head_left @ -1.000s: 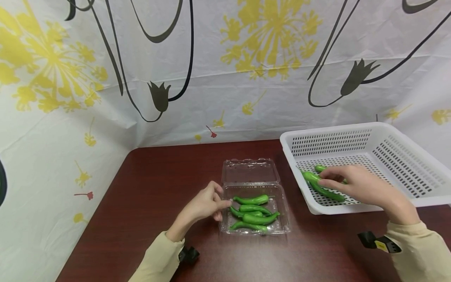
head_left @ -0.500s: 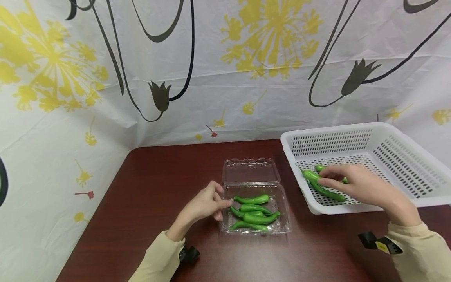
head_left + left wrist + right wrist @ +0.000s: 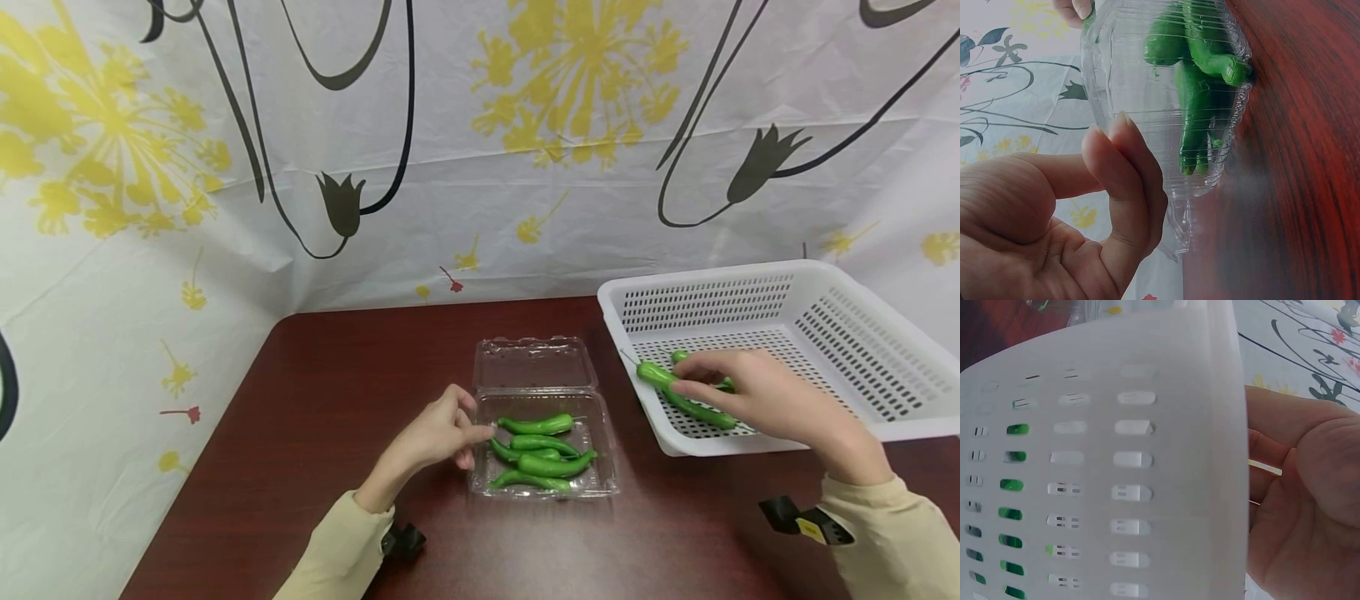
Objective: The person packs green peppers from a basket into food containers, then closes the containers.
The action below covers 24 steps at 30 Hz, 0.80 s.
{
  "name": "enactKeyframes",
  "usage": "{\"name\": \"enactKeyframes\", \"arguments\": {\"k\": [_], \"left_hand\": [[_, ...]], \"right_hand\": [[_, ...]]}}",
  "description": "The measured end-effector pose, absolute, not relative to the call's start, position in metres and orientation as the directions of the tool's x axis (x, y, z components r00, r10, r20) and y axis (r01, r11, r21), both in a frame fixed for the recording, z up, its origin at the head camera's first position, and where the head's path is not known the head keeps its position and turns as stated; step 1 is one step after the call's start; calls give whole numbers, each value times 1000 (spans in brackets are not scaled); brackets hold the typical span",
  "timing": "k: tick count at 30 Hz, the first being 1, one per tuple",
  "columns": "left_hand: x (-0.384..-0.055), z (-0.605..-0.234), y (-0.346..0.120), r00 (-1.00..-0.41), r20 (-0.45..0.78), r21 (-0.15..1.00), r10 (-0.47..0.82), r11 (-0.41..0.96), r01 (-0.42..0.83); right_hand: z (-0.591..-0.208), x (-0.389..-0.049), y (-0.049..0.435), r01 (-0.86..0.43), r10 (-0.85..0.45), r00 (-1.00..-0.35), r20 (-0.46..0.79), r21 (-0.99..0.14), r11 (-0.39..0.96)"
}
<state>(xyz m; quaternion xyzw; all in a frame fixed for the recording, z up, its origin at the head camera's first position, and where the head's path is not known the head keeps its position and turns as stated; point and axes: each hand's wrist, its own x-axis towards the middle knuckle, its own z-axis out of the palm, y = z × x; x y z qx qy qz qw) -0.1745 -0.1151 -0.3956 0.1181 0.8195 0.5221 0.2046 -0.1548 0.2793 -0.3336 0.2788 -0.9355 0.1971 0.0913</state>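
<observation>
Five-finger grip of my left hand pinches the left rim of an open clear plastic clamshell box. Several green chili peppers lie inside it, also visible through its wall in the left wrist view. Over the left part of a white slotted basket, my right hand holds a green chili pepper between thumb and fingers, its stem pointing up and left. Another chili pepper lies below it on the basket floor. The basket wall hides the right fingertips in the right wrist view.
The clamshell lid lies folded back behind the box. A further pepper shows partly behind the right hand. The dark red table meets a white patterned sheet at its back and left.
My right hand has shifted slightly left, and the chili pepper it holds has moved up and left with it. The left hand and the clamshell box have stayed in place.
</observation>
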Motion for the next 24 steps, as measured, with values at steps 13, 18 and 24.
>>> {"name": "enactKeyframes", "arguments": {"k": [13, 18, 24], "left_hand": [[-174, -395, -115, -887, -216, 897, 408, 442, -15], [-174, -395, -115, -889, -212, 896, 407, 444, -11], [-174, -396, -115, -889, -208, 898, 408, 440, -8]], "right_hand": [[-335, -153, 269, -618, -516, -780, 353, -305, 725], [-334, -152, 264, -623, -512, -773, 375, -296, 724], [-335, -151, 259, -623, -512, -773, 374, -298, 723]]}}
